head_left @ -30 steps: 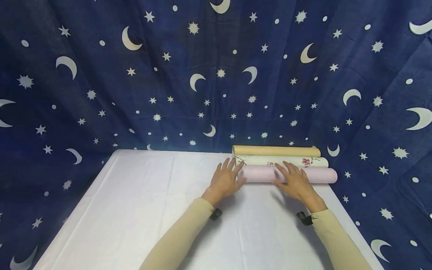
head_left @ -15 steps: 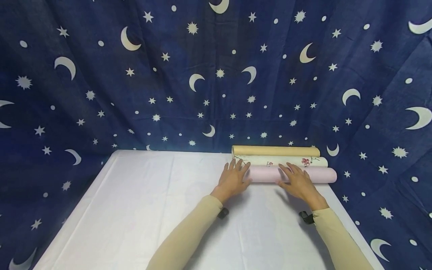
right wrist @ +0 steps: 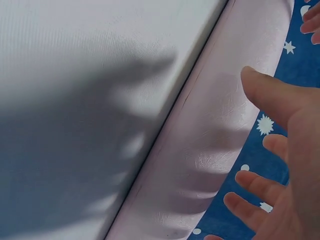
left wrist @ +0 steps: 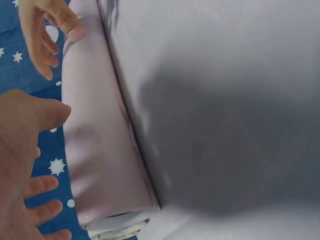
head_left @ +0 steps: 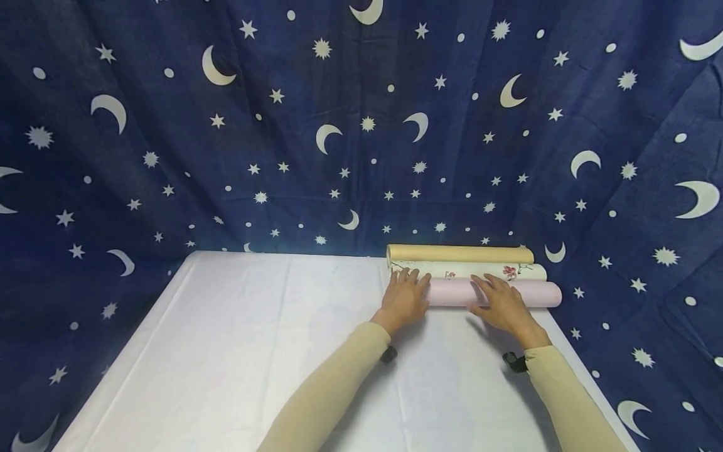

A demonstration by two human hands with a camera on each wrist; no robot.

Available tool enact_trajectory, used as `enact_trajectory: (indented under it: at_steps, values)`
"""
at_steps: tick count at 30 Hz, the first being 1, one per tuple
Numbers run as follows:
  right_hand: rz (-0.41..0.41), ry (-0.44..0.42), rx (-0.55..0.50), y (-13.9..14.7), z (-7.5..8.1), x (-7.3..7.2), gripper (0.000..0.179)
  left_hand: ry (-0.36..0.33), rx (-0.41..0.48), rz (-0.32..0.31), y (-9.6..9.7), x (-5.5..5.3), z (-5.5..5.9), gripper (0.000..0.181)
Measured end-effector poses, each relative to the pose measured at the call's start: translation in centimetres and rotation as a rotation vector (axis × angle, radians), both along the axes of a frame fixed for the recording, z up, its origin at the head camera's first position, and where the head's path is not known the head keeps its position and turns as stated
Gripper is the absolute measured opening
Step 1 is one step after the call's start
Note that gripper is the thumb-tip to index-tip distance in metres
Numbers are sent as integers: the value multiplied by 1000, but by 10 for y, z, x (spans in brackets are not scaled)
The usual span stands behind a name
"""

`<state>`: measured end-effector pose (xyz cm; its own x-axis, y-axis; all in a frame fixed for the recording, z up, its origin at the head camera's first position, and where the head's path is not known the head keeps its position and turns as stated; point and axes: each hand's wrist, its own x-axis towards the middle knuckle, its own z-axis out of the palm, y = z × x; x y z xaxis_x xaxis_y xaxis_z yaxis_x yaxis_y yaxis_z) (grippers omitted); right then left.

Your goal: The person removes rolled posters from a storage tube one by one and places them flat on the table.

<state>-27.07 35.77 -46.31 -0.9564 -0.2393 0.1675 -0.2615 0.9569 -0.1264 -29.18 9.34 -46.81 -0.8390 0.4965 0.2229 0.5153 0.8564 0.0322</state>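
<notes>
Three rolls lie side by side at the back right of the white table: a yellow roll (head_left: 460, 253) at the rear, a white one with red blossoms, the floral roll (head_left: 486, 270), in the middle, and a smooth pink roll (head_left: 452, 292) in front. Over the pink roll's left end is my left hand (head_left: 403, 300), fingers spread and pointing to the back. My right hand (head_left: 503, 307) reaches over its right half, thumb apart from the fingers. In both wrist views finger shadows fall on the pink roll (left wrist: 100, 125), and neither hand grips it.
A white cloth (head_left: 226, 351) covers the table. Behind and at both sides hangs a dark blue curtain (head_left: 294, 144) with moons and stars, close to the rolls at the back. The table's right edge runs near the rolls' right ends.
My left hand has slid to the right along the pink roll, closer to my right hand. The right hand has shifted slightly to the right. The rolls stay in place.
</notes>
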Motion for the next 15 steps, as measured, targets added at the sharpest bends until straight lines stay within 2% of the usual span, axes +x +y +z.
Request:
enact_trajectory:
  at_steps: [8,15]
  values:
    - [3,-3,-7,5,-5,-7,76,24,-58,12,15,-1,-6,63]
    - [3,-6,-24,6,-8,-6,72,58,-82,26,20,-2,-10,60]
